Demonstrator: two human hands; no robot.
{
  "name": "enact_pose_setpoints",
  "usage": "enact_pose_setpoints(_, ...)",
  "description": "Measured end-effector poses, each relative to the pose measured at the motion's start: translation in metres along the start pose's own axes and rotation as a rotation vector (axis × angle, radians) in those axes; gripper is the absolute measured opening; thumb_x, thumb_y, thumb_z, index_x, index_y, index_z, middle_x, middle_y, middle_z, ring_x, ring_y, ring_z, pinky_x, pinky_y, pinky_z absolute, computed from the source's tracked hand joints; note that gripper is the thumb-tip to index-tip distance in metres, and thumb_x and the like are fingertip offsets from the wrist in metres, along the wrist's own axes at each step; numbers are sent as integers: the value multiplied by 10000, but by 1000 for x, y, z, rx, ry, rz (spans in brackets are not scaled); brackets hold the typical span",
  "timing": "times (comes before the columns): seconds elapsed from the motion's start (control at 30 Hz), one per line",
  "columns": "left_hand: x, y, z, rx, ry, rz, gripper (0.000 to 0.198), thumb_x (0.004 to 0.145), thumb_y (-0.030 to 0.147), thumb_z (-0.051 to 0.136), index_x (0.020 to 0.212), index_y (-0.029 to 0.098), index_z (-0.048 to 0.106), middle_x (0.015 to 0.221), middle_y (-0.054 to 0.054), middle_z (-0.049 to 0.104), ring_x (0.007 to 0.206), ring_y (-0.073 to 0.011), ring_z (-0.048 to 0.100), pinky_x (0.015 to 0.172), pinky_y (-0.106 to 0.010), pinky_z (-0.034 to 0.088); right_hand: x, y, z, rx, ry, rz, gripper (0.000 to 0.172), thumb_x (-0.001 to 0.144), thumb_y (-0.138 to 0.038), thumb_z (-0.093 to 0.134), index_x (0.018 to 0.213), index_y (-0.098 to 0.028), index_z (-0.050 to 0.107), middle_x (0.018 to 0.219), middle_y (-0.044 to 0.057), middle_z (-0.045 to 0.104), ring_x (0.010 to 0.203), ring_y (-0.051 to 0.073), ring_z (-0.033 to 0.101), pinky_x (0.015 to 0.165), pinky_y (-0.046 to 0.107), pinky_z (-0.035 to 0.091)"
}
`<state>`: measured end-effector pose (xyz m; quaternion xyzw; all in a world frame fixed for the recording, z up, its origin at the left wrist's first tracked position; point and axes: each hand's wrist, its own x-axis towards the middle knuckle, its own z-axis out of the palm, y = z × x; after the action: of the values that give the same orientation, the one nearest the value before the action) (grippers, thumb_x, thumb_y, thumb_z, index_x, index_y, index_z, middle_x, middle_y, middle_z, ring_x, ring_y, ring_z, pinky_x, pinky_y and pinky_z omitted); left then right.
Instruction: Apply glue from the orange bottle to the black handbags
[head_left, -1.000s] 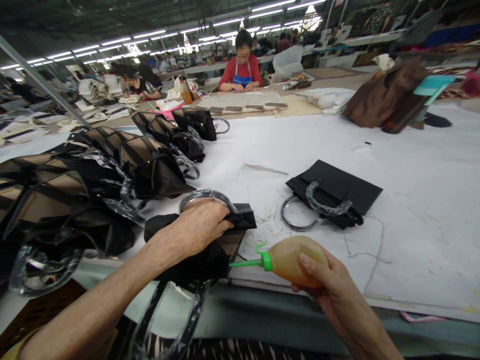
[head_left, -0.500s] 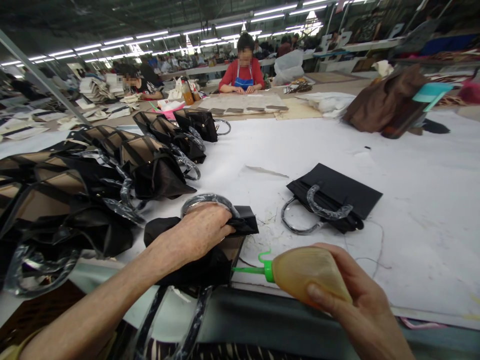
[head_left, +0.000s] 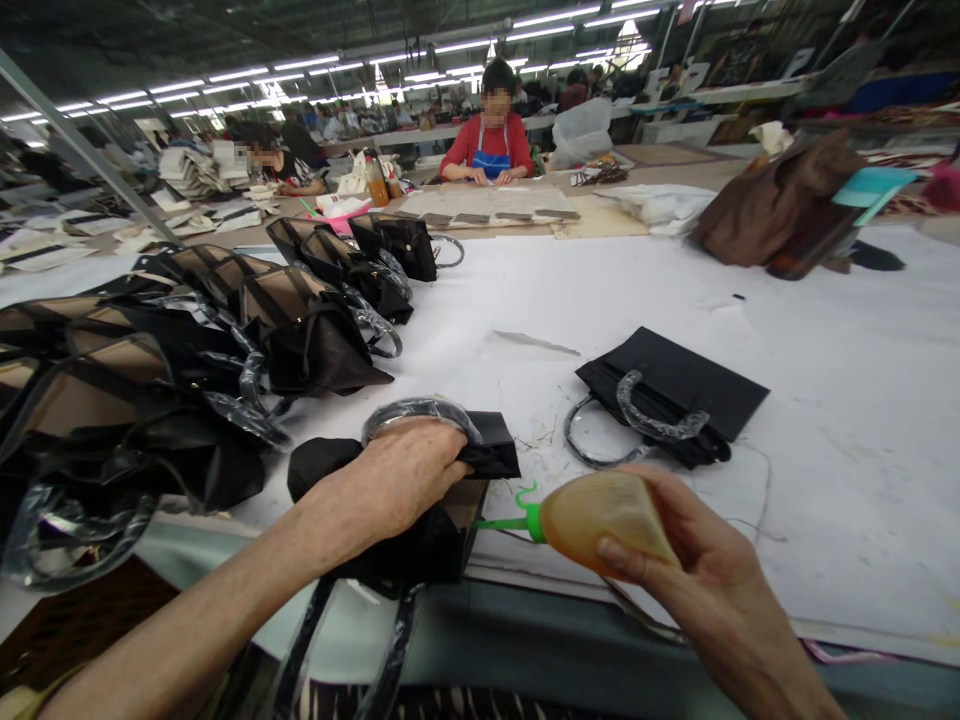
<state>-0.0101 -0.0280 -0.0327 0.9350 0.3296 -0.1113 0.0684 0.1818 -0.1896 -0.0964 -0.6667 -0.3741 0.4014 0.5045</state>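
My left hand [head_left: 401, 475] grips the folded-over top edge of a black handbag [head_left: 420, 540] lying at the near edge of the white table [head_left: 825, 420]. The bag's plastic-wrapped handle [head_left: 420, 410] arches just beyond my knuckles. My right hand [head_left: 697, 570] is closed round an amber squeeze bottle [head_left: 600, 515] with a green nozzle [head_left: 506, 523]. The nozzle tip points left and reaches the bag's open side.
A flat black handbag [head_left: 675, 395] with wrapped handles lies to the right. A row of several open black bags [head_left: 225, 330] fills the left side. A brown bag [head_left: 772, 205] sits far right. A person in red [head_left: 491, 135] and another person work at the far tables.
My right hand tilted the bottle and shifted slightly up and left, keeping the nozzle at the bag's side. My left hand stayed on the bag's edge.
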Motion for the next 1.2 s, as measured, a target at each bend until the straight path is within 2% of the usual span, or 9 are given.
enact_pose_setpoints(0.13,-5,5,5,7,-24,-55,226,873,250,351,817,190,562,799,-55,621,779,-244,602,683,-363,420,-1,-1,-4,37,-77,-28,513,683,-508,733,1058,-243,506,902,2,640,810,220,595,609,233,515)
enact_pose_setpoints(0.3,-9,17,-2,32,-160,-86,299,896,217,290,895,175,586,909,-81,631,851,-266,603,742,-410,451,-4,-10,5,65,33,46,467,677,-484,711,1032,-257,511,897,-26,631,842,195,574,657,216,492)
enact_pose_setpoints(0.47,-10,22,-4,76,-264,-133,332,896,179,279,940,168,608,941,-92,636,892,-278,606,794,-441,467,-4,-11,7,65,-3,81,492,660,-469,722,1040,-247,503,891,-24,629,824,193,575,679,228,476)
enact_pose_setpoints(0.63,-11,15,5,134,-229,-49,356,891,154,287,1058,198,598,1090,-103,610,1011,-295,581,876,-472,456,-7,-13,7,158,17,122,439,599,-387,742,978,-236,580,850,-35,630,772,179,574,618,198,494)
enact_pose_setpoints(0.77,-11,17,3,191,-274,-39,399,862,84,280,1082,174,600,1136,-117,592,1070,-314,556,906,-494,447,-11,-14,7,184,-10,125,388,624,-361,718,966,-232,588,822,-41,626,756,165,580,615,182,499)
enact_pose_setpoints(0.87,-10,20,0,158,-283,-80,383,874,105,278,1026,176,623,1064,-104,622,978,-288,599,848,-466,487,-12,-14,8,162,-11,121,406,651,-391,714,988,-220,567,838,-25,634,777,181,590,639,199,509)
enact_pose_setpoints(0.97,-10,20,0,153,-243,-35,368,875,131,272,954,177,629,973,-94,638,872,-283,618,757,-458,508,-8,-9,9,128,41,104,447,673,-441,707,1019,-222,527,867,-21,634,784,179,586,649,202,498)
enact_pose_setpoints(1.2,-8,15,4,66,-148,-98,309,889,229,298,854,182,602,842,-73,642,756,-253,617,667,-388,471,6,11,11,40,15,8,495,706,-507,692,1065,-238,484,914,-11,620,847,208,583,670,246,476)
